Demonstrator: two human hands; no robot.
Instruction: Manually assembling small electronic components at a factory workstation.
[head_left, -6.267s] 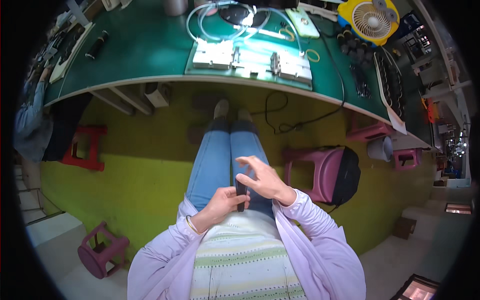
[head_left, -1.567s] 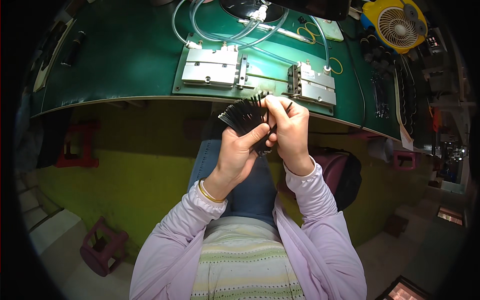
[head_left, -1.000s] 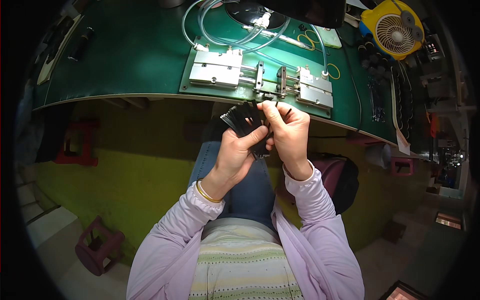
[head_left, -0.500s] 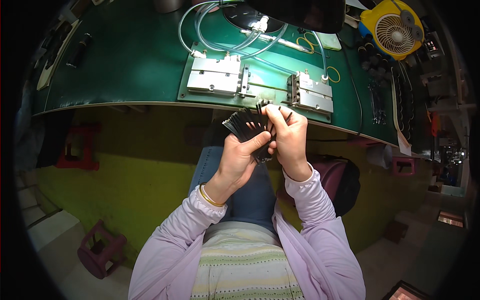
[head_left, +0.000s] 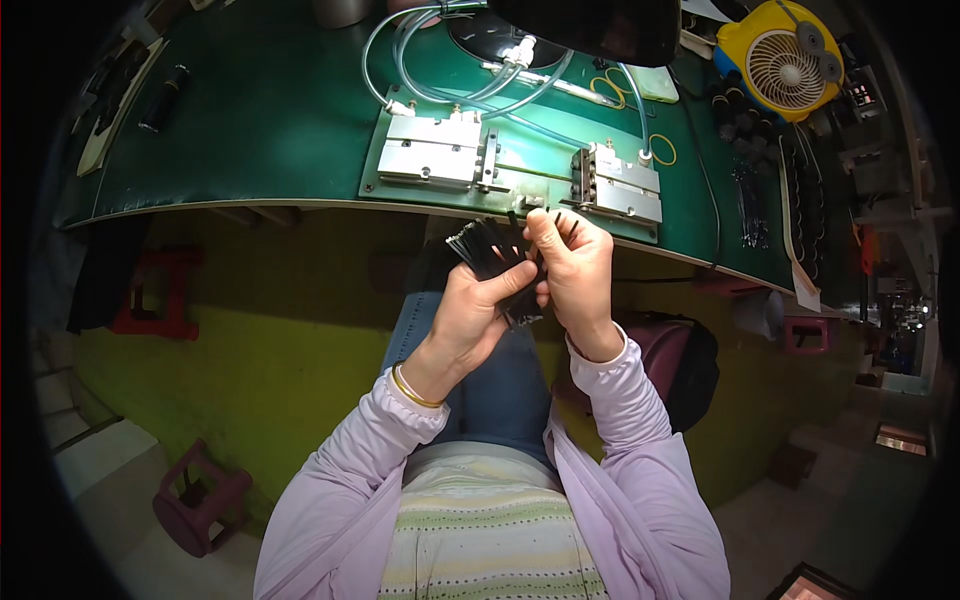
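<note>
My left hand (head_left: 478, 303) is closed round a fanned bundle of thin black sticks (head_left: 484, 246), its thumb pressed across them. Pale tips show at the bundle's upper left end. Close against it, my right hand (head_left: 575, 262) pinches one or a few of the same black pieces between thumb and fingers; the exact number is hidden. Both hands hover just in front of the bench edge, above my lap. Beyond them sits a green plate fixture (head_left: 520, 181) with a left metal block (head_left: 428, 152) and a right metal block (head_left: 622, 184) facing each other.
Clear air hoses (head_left: 400, 50) loop over the green bench (head_left: 250, 130). A dark lamp head (head_left: 590, 25) hangs above. At the far right stand a yellow fan (head_left: 785, 65) and several black parts (head_left: 750, 200). A maroon stool (head_left: 195, 500) is on the floor at left.
My hands stay together at the bundle with only a slight shift of the right fingers. The sticks between the fingertips have moved a little; the view has shifted slightly.
</note>
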